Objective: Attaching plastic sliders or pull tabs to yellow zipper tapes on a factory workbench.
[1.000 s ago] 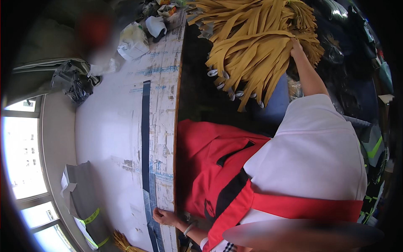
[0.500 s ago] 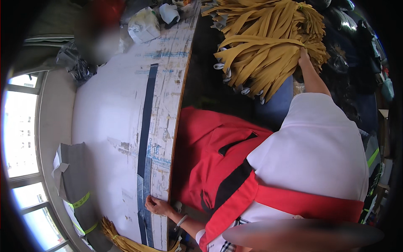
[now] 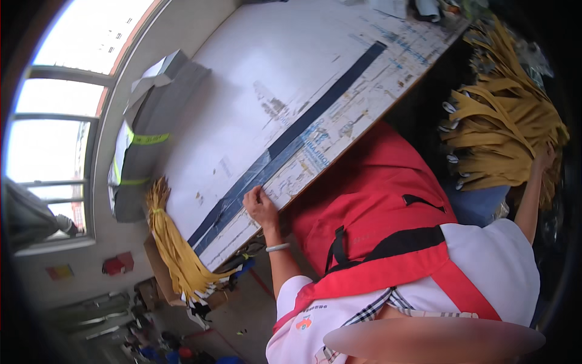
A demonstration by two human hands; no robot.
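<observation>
My left hand (image 3: 261, 207) rests at the table's edge, its fingers curled in beside a long dark blue strip (image 3: 327, 100) laid along the white tabletop. Clear-looking tape or film covers part of that strip. Whatever the curled fingers may hold is hidden. Off to the right, my right arm reaches out to a large pile of mustard fabric strips (image 3: 494, 130) with white loops at their ends. My right hand (image 3: 545, 156) is closed on the strips at the pile's right side.
A tied bundle of mustard strips (image 3: 176, 246) hangs over the table's near-left corner. Grey folded sheets (image 3: 148, 139) with yellow bands stand between table and window (image 3: 54, 145). White and dark packages (image 3: 424, 9) lie at the far end. Boxes (image 3: 151, 294) sit on the floor below.
My view has turned toward the left, so the table now slants and the floor and near corner show. Both hands stay about where they were, left at the table edge, right on the mustard strips.
</observation>
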